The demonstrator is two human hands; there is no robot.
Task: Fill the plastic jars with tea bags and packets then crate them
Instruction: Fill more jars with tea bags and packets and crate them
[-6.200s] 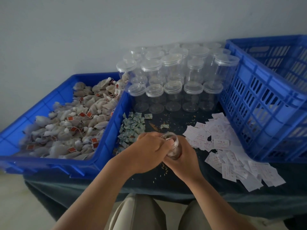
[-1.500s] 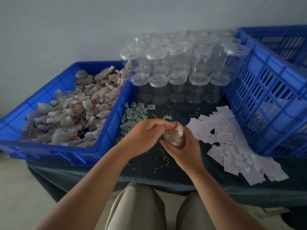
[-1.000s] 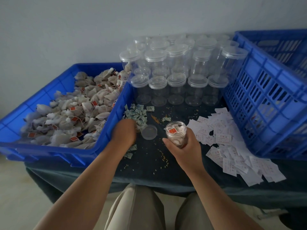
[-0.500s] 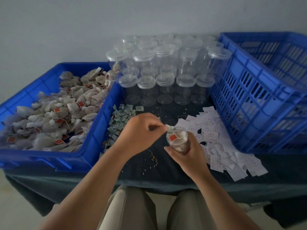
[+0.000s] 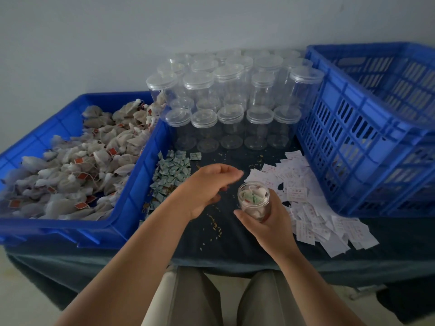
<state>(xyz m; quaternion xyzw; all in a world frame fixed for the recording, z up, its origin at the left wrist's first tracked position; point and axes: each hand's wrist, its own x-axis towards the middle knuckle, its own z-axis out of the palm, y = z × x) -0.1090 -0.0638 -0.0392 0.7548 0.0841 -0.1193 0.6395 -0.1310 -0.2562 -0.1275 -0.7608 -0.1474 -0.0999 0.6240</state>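
From my remote view, the open jar point(image 5: 253, 201) is clear plastic with no lid, packed with white tea bags; a green packet and a red tag lie on top. My right hand point(image 5: 266, 223) grips it around the lower wall, above the front of the dark surface point(image 5: 223, 245). My left hand point(image 5: 207, 187) hovers just beside it, fingers loosely curled and holding nothing.

The blue tray point(image 5: 131, 208) on the left is heaped with loose tea bags point(image 5: 82, 165). Green packets point(image 5: 171, 171) and white slips point(image 5: 308, 208) lie loose on the surface. Lidded empty jars point(image 5: 230, 109) stand at the back. I cannot tell what the crate point(image 5: 376, 128) on the right holds.
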